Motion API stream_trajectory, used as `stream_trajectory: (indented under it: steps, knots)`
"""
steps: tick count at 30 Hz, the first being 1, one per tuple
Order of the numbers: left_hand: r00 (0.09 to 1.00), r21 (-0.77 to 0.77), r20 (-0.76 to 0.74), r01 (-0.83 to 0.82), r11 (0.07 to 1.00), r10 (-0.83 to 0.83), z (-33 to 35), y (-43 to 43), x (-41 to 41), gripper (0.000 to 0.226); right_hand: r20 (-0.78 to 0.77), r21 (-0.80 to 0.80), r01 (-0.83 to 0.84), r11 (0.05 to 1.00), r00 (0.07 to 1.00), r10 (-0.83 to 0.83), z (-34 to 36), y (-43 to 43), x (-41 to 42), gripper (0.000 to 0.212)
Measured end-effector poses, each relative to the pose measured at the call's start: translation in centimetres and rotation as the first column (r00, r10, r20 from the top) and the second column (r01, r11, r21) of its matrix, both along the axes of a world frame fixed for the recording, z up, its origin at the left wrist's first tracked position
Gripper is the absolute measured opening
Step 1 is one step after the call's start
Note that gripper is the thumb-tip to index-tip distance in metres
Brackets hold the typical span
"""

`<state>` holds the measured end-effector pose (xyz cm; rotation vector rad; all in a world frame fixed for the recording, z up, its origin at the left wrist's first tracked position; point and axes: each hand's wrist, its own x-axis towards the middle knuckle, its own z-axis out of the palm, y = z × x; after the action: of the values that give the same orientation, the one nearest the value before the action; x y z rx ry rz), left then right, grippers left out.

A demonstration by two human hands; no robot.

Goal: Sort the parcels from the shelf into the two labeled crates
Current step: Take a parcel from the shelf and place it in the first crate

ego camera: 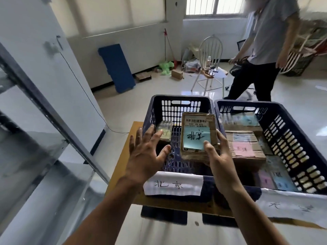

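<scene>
My right hand (219,160) grips a cardboard parcel (197,137), its blue note reading 北京, over the left crate (180,97) with a paper label (172,185) saying 北京. My left hand (146,156) is spread wide, holding nothing.

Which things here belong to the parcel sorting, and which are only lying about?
Job: parcel with blue note, held by the right hand; left crate; right crate; stacked parcels in it.
Lying about: white chair; blue panel; green bags; floor carton.

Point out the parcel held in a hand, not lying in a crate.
The parcel with the blue note, gripped by the right hand above the left crate; the rest lie inside crates.
</scene>
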<state>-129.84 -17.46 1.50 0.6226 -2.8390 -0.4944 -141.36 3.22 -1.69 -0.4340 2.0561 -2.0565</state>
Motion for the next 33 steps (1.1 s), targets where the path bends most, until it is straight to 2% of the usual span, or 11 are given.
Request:
stream_trajectory:
  steps: [7,13,19,28,33]
  knots:
    - [0.996,0.054,0.092,0.01,0.999,-0.015,-1.9,-5.8,-7.0,0.071,0.073,0.126,0.013,0.992,0.997,-0.022,-3.7,-5.0,-7.3,0.072]
    - [0.989,0.084,0.113,0.089,0.993,-0.098,-4.0,-10.9,-13.7,0.074,0.104,0.273,0.082,0.959,0.988,-0.114,-6.3,-9.8,-12.6,0.059]
    - [0.974,0.063,0.153,0.159,0.985,-0.167,-5.4,-15.6,-19.6,0.076,0.14,0.426,0.081,0.901,0.978,-0.154,-9.4,-15.0,-17.0,0.058]
    - [0.965,0.041,0.191,0.178,0.983,-0.182,-7.5,-16.8,-22.1,0.079,0.225,0.53,0.031,0.847,0.958,-0.176,-16.5,-18.6,-21.6,0.057]
    - [0.972,0.08,0.191,0.125,0.989,-0.139,-7.3,-16.9,-22.3,0.078,0.214,0.563,-0.022,0.826,0.969,-0.119,-18.0,-19.6,-22.9,0.057]
